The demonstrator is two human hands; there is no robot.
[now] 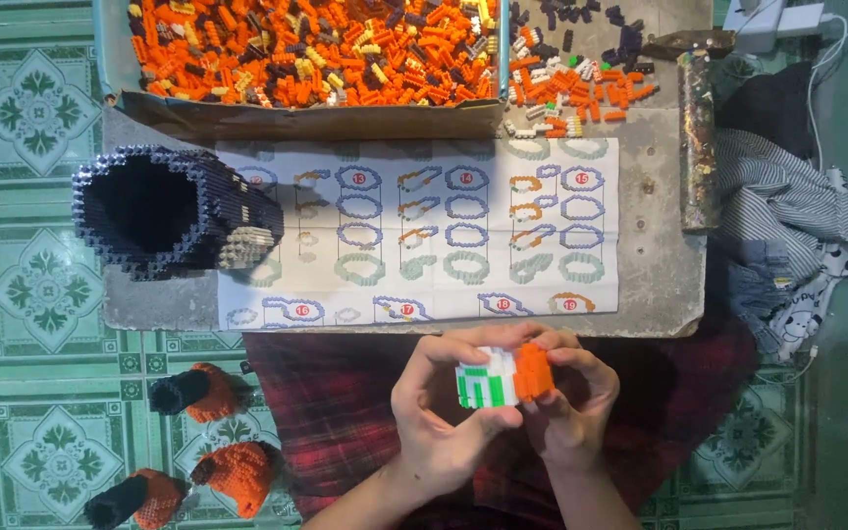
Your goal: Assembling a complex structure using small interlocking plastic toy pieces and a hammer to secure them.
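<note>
Here, everything is placed against the instruction sheet, a white paper of printed ring diagrams lying flat on a grey board. Off the sheet's lower left corner, on the green tiled floor, lie three small orange-and-black brick pieces (they look like limbs or stubs). Overlapping the sheet's left edge is a large hollow dark brick cylinder, lying on its side with its open mouth facing left. Above the sheet sits a shallow cardboard tray heaped with loose orange bricks, and more loose bricks are scattered above its upper right corner. Just below the sheet's bottom edge, both hands meet over a red plaid lap. The left hand comes up from below, thumb and fingers curled tightly around a small white-and-green brick block. The right hand presses in beside it, fingertips pinched on the orange brick part joined to that block. Right of the sheet, past the board's edge, lies crumpled striped cloth.
</note>
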